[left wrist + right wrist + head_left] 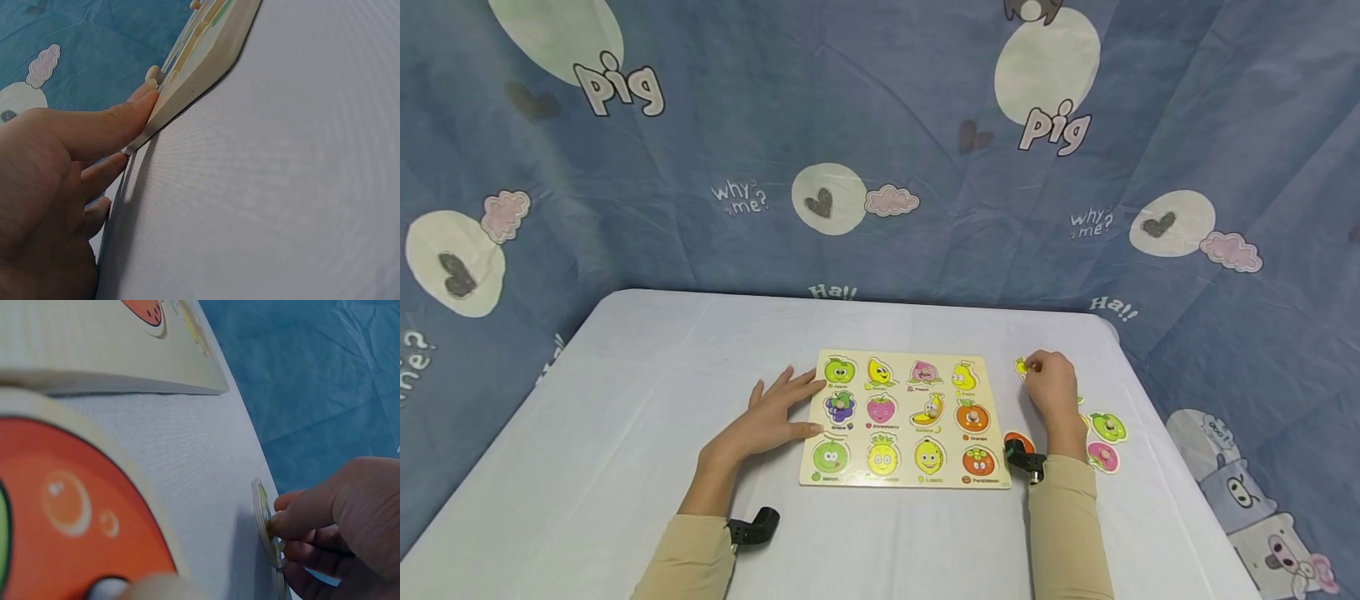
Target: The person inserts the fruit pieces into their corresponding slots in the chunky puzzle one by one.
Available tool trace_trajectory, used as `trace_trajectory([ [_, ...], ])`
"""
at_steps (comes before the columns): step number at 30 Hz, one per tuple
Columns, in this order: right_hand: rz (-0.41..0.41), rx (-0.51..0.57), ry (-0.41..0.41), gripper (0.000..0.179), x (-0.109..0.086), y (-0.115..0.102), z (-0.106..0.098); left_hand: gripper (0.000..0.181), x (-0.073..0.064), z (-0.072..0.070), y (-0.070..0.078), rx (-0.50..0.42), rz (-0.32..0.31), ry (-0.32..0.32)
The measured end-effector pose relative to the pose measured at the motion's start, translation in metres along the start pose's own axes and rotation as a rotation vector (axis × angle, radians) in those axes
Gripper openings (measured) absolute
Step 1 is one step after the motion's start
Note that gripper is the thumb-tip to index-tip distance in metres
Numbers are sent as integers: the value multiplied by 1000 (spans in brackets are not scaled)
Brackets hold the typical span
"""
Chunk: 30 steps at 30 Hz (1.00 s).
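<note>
A fruit board [907, 477] lies flat on the white-covered table [625, 417], its long axis running left to right, captions upright toward the person. It is pale and wood-like, with a thick, smooth edge. "Apple", "Peach", "Grape", "Orange" and "Melon" are readable. The left hand [775, 414], fingers spread, touches its left edge. Right of the board, the right hand [1051, 392] pinches a thin yellow piece [1020, 367]; fingers hide which way it points. Green [1107, 427] and pink [1103, 457] rounded pieces lie nearby. The blue cloth [880, 108] behind reads "pig", "why me?" and "Ha!!".
</note>
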State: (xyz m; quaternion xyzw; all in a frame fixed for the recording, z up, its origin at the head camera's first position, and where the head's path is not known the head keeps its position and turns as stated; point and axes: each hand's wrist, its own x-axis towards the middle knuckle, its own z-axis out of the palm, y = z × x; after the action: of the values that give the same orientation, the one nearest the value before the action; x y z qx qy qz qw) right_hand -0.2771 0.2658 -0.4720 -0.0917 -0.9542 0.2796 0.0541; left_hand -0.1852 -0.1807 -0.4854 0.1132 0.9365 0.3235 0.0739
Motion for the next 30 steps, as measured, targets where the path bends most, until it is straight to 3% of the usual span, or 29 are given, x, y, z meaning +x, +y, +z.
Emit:
trace_trajectory([
  [8,-4,-3,20,24,-2,-1,-2,77,0,0,-1,-1,-2,3],
  [30,5,13,-34,22,-3,-7,-2,76,-1,-1,2,12,-8,-12],
])
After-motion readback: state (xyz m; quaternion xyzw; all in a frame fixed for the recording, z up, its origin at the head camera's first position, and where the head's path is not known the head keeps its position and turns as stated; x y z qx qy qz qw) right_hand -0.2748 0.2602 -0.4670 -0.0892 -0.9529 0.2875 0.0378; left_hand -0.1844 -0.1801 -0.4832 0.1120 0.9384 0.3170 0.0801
